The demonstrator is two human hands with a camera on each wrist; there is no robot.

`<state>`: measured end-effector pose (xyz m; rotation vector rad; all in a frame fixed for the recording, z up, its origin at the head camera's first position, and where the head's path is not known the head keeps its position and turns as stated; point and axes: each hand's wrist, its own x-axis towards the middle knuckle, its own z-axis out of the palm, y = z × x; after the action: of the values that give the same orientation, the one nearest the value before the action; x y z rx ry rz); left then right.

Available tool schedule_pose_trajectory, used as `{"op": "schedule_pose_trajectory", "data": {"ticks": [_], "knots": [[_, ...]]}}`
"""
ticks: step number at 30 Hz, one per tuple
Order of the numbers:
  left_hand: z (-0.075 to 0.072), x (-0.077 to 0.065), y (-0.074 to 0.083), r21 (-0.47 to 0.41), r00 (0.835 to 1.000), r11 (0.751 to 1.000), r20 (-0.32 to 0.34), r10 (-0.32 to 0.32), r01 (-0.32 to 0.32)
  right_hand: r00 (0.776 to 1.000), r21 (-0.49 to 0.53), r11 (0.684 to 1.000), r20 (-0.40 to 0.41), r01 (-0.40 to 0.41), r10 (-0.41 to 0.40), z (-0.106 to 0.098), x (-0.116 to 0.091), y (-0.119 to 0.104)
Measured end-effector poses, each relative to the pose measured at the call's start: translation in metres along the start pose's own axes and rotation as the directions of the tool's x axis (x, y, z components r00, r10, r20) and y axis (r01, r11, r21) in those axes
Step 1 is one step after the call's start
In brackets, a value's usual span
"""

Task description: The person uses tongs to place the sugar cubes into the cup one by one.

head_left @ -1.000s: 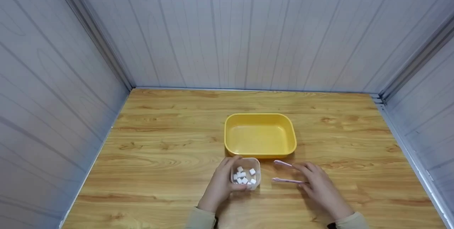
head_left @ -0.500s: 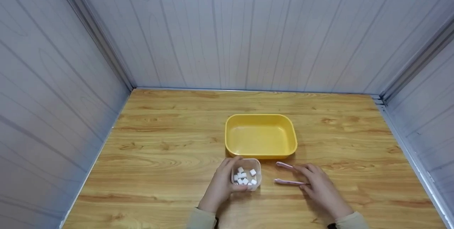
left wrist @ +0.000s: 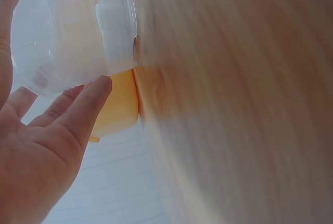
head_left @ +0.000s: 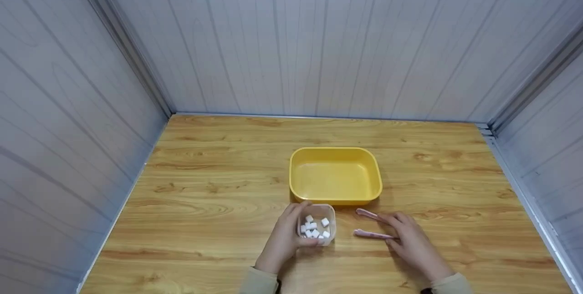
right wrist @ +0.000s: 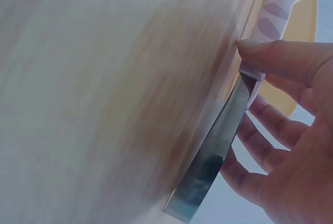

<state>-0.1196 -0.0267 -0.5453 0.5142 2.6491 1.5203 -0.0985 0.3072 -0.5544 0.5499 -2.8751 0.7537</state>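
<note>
My left hand (head_left: 283, 237) grips a small clear plastic container (head_left: 331, 230) by its left side, fingers at the far side and thumb at the near rim. Several white cubes (head_left: 313, 225) lie loose on its bottom. In the left wrist view, the container's wall (left wrist: 78, 21) sits between thumb and fingers. My right hand (head_left: 412, 241) pinches a pair of tongs (head_left: 373, 234) with pink-and-white patterned tips. Their two arms are spread and point left toward the container, with nothing between the tips. The right wrist view shows the tongs' bent metal band (right wrist: 216, 146) along my fingers.
A yellow rectangular tub (head_left: 335, 202), with nothing inside, stands just behind the small container. All of it rests on a wood-grain table (head_left: 218, 171). Pale panelled walls (head_left: 296, 43) enclose the table at the back and both sides.
The tongs have drawn back slightly to the right, their tips still spread. My left hand keeps its grip on the container, and the cubes lie as before.
</note>
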Motion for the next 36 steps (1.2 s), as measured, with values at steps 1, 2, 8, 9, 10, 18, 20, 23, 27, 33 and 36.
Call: {"op": "schedule_pose_trajectory", "data": {"ticks": [1, 2, 8, 9, 10, 18, 20, 23, 27, 33, 36], "knots": [[0.000, 0.000, 0.000, -0.002, 1.000, 1.000, -0.002, 0.011, -0.011, 1.000, 0.002, 1.000, 0.004, -0.009, 0.009, 0.000, 0.000, 0.000], [0.001, 0.001, 0.000, -0.005, 1.000, 1.000, -0.003, 0.019, -0.019, 1.000, 0.000, 1.000, 0.006, -0.015, 0.015, 0.000, -0.001, -0.001], [0.002, 0.002, 0.001, -0.034, 1.000, 0.999, 0.006, 0.005, -0.005, 0.999, 0.012, 0.999, 0.006, -0.039, 0.039, 0.000, -0.002, -0.001], [0.003, 0.002, 0.002, -0.037, 1.000, 0.999, 0.008, 0.000, 0.001, 0.999, 0.015, 0.999, 0.005, -0.039, 0.039, 0.000, -0.003, -0.001], [0.003, 0.002, 0.003, -0.037, 1.000, 0.999, 0.011, -0.006, 0.006, 0.999, 0.017, 0.999, 0.006, -0.040, 0.039, 0.000, -0.003, 0.000], [0.003, 0.003, 0.007, 0.014, 0.999, 1.000, 0.033, -0.012, 0.012, 0.997, 0.059, 0.996, 0.029, -0.072, 0.070, -0.003, -0.006, 0.001], [0.003, 0.002, 0.008, 0.015, 0.999, 1.000, 0.037, -0.013, 0.012, 0.998, 0.069, 0.995, 0.017, -0.069, 0.068, -0.004, -0.007, 0.000], [0.003, 0.001, 0.008, 0.010, 0.999, 1.000, 0.045, -0.020, 0.019, 0.998, 0.063, 0.996, -0.014, -0.055, 0.056, -0.007, -0.007, -0.002], [0.003, -0.001, 0.007, -0.013, 0.998, 0.999, 0.047, -0.029, 0.029, 0.998, 0.036, 0.998, -0.032, -0.057, 0.058, -0.010, -0.006, -0.005], [-0.003, -0.007, 0.005, 0.014, 1.000, 1.000, 0.030, 0.009, -0.010, 0.996, 0.049, 0.995, -0.018, -0.081, 0.082, -0.014, -0.006, -0.011], [-0.016, -0.009, 0.004, 0.082, 1.000, 0.996, 0.011, 0.022, -0.023, 0.995, 0.066, 0.995, -0.066, -0.073, 0.077, -0.015, -0.005, -0.014]]}}
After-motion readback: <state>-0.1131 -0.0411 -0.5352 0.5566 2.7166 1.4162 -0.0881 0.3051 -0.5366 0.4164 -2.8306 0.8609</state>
